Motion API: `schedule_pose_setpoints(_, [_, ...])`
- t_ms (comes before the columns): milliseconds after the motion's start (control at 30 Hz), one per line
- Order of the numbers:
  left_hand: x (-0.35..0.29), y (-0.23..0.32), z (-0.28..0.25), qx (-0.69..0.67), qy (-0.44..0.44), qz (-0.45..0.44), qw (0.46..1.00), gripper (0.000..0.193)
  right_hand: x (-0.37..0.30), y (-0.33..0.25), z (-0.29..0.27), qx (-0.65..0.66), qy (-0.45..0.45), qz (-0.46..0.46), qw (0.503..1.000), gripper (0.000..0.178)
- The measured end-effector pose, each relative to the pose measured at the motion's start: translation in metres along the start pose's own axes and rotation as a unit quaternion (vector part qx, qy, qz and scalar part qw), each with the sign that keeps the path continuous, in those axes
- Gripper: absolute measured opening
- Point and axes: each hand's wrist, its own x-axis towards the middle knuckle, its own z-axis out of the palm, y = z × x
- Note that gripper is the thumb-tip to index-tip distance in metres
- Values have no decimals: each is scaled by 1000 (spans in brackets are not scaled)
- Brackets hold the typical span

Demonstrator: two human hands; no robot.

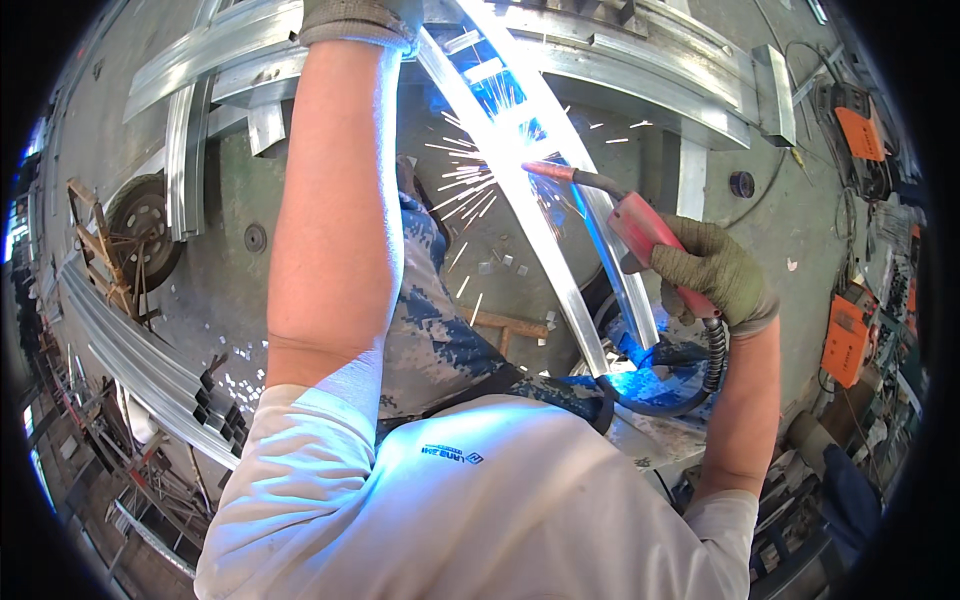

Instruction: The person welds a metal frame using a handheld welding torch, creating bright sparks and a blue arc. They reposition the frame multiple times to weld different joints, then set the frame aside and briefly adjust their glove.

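Note:
My right hand [720, 270], in a green-grey work glove, wraps round the red handle of a welding torch [637, 225]. The torch's neck points left, and its tip meets a bright arc with sparks flying out. That arc burns on a metal frame [553, 245] made of two long rails with short crosspieces, which slants from the top towards my lap. Glare hides the exact spot of the weld. Up at the top edge, my gloved left hand [362, 18] is beside the frame's far part; its fingers are cut off by the picture's edge.
Metal channel beams [660, 85] lie across the far side. A hammer [505, 325] and small metal scraps are on the floor below the frame. A wheeled cart [140, 235] and stacked profiles [150, 365] stand left; orange machines [848, 340] line the right. The torch's cable [716, 355] loops near my lap.

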Motion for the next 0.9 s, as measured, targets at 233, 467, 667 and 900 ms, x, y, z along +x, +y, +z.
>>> schedule_pose_setpoints(233, [-10, 4, 7, 5, 20, -8, 1000, 38, -29, -4, 8, 199, 69, -90, 973, 60])
schedule_pose_setpoints(467, [-9, 3, -19, -6, -36, 14, 999, 48, -36, 22, 53, 364, 65, -147, 918, 73])
schedule_pose_setpoints(667, [-16, 1, -11, -44, 27, -34, 998, 41, -31, 32, 92, 424, 15, -218, 879, 70])
schedule_pose_setpoints(900, [-18, -4, -30, -61, 40, -53, 996, 36, -21, 5, 116, 389, 3, -186, 902, 65])
